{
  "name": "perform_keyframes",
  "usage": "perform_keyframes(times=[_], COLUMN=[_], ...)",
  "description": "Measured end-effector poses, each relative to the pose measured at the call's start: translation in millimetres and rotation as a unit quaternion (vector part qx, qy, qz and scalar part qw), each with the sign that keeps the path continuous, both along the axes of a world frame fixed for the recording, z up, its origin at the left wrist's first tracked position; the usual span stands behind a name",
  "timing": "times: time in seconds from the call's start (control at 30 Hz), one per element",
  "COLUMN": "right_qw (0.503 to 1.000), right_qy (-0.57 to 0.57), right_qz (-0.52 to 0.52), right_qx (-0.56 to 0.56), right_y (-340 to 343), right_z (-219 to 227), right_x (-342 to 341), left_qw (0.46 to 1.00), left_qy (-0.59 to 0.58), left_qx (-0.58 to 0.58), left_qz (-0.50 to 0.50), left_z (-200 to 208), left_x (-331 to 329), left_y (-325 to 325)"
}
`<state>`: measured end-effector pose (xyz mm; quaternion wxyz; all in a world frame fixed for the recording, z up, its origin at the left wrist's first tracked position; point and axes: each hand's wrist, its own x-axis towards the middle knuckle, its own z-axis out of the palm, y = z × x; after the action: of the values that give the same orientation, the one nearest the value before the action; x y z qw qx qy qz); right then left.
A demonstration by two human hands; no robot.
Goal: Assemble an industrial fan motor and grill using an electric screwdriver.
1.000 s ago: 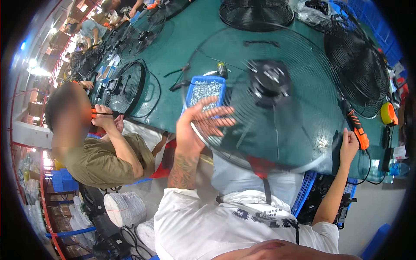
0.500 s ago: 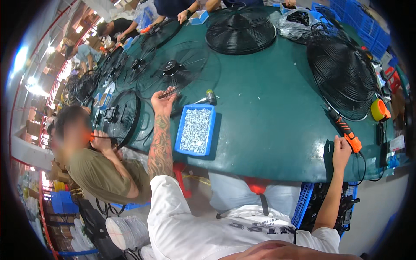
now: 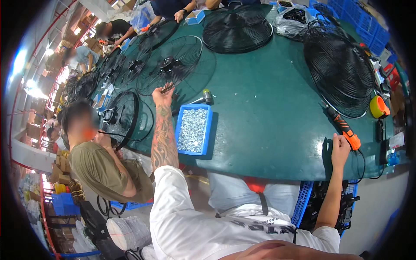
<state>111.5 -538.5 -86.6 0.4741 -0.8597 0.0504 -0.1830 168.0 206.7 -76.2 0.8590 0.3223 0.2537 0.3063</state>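
Note:
My left hand (image 3: 163, 96) reaches out palm up, its fingers curled at the near rim of a black wire fan guard (image 3: 184, 65). This guard has a dark round hub at its middle and casts a round shadow on the green table. Just to the right of my left forearm sits a blue tray (image 3: 209, 130) of small silvery screws. A hammer (image 3: 208, 97) lies behind the tray. My right hand (image 3: 340, 149) is closed at the table's right, beside an orange and black electric screwdriver (image 3: 345, 129); whatever its fingers hold is hidden.
Stacked black fan guards stand at the far middle (image 3: 237, 34) and right (image 3: 340, 71). An orange tape roll (image 3: 379, 107) lies at the right edge. A co-worker (image 3: 104, 167) sits at my left by another fan guard (image 3: 123, 119). A blue crate (image 3: 302, 201) of black parts stands below the table.
The fan guard at my left hand was blurred and now shows sharply. My left hand has shifted slightly, its fingers more curled. My right hand stays beside the screwdriver.

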Motion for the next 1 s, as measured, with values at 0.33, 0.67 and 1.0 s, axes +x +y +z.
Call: perform_keyframes(times=[0.33,0.67,1.0], right_qw=[1.0,0.997,0.983], right_qy=[-0.012,0.033,-0.113], right_qz=[0.011,-0.004,0.089], right_qx=[0.014,-0.074,-0.111], right_y=[4,-7,-26], right_z=[-4,-9,0], right_x=[-5,-6,-73], left_qw=[0.992,0.748,0.72], left_qy=[0.097,0.215,0.027], left_qx=[0.068,0.619,0.513], left_qz=[-0.035,-0.107,-0.467], left_z=[-4,65,-4], left_x=[-10,-132,-151], left_y=[23,-203,-501])
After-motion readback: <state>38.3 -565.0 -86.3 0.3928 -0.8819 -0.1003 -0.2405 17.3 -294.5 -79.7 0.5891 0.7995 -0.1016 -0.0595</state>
